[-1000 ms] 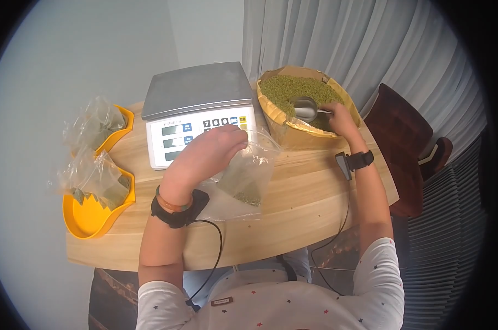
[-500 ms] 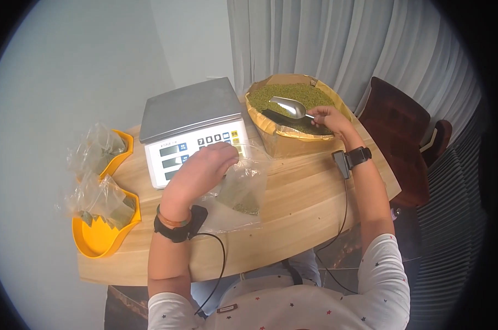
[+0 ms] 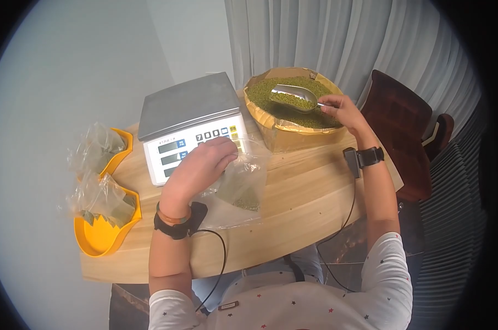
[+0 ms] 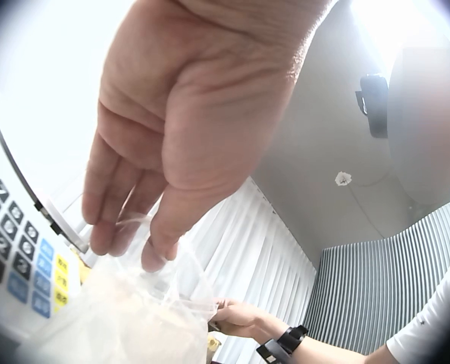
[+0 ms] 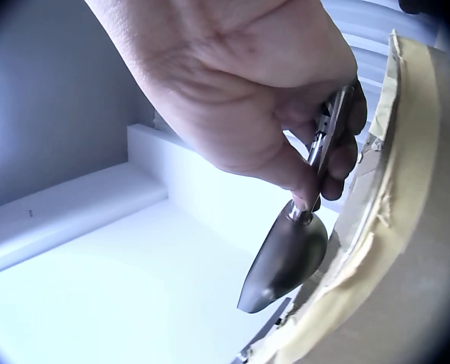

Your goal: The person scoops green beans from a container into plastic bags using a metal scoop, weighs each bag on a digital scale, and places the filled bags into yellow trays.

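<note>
My left hand (image 3: 202, 168) pinches the top of a clear plastic bag (image 3: 242, 190) that has a little green material at its bottom. In the left wrist view, thumb and fingers meet at the mouth of the bag (image 4: 134, 303). My right hand (image 3: 345, 113) grips the handle of a metal scoop (image 3: 294, 89), which carries green granules. The scoop is over a cardboard box (image 3: 287, 138) filled with the same granules (image 3: 260, 91). From the right wrist, the underside of the scoop (image 5: 285, 258) shows beside the box rim.
A scale (image 3: 188, 104) with a grey platform stands left of the box, its keypad partly behind my left hand. Two yellow trays (image 3: 98, 239) hold filled plastic bags (image 3: 109, 198) at the table's left. A dark red chair (image 3: 400, 129) is on the right.
My right hand has lifted the scoop out of the granules, and it now lies level with a load in it. The left hand keeps its hold on the bag.
</note>
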`<state>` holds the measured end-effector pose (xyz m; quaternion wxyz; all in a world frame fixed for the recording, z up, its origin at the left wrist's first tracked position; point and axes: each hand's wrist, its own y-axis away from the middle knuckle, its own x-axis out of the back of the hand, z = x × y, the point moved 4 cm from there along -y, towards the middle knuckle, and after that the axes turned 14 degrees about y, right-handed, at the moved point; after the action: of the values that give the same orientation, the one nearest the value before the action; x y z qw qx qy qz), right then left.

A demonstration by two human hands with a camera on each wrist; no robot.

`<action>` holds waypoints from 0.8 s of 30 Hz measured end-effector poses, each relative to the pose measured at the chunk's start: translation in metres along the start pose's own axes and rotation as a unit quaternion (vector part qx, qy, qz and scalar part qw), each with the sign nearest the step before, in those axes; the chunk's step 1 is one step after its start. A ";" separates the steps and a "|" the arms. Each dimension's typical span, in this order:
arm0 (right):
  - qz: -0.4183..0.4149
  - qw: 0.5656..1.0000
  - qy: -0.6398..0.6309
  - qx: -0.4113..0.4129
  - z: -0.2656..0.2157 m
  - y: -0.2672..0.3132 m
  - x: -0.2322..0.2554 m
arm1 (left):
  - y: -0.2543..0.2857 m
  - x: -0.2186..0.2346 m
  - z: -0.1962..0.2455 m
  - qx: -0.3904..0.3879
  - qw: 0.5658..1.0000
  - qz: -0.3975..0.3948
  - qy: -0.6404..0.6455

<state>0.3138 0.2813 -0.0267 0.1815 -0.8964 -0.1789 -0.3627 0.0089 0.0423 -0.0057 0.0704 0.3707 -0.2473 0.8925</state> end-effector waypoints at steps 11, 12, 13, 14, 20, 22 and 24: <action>-0.141 0.978 0.061 0.143 -0.106 0.034 -0.007 | 0.000 0.000 -0.002 -0.003 1.000 0.004 0.005; -0.144 0.978 0.060 0.141 -0.114 0.036 -0.010 | 0.001 -0.001 -0.002 0.000 1.000 0.002 0.007; -0.127 0.969 0.100 0.187 -0.124 0.038 -0.012 | 0.001 -0.001 -0.002 -0.007 1.000 0.005 0.003; -0.109 0.957 0.140 0.231 -0.135 0.041 -0.015 | 0.001 0.000 -0.002 -0.014 1.000 0.008 -0.001; -0.007 0.866 0.360 0.346 -0.194 0.074 -0.032 | 0.003 0.002 0.000 -0.010 1.000 0.008 0.009; -0.003 0.853 0.399 0.337 -0.207 0.083 -0.035 | 0.003 0.003 0.002 -0.007 1.000 0.005 0.008; -0.001 0.839 0.425 0.340 -0.213 0.089 -0.034 | 0.004 0.004 0.005 0.018 1.000 -0.008 0.003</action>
<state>0.2066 0.1003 0.0747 0.5328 -0.5354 -0.1975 -0.6249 0.0073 0.0365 -0.0013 0.0712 0.3715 -0.2278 0.8972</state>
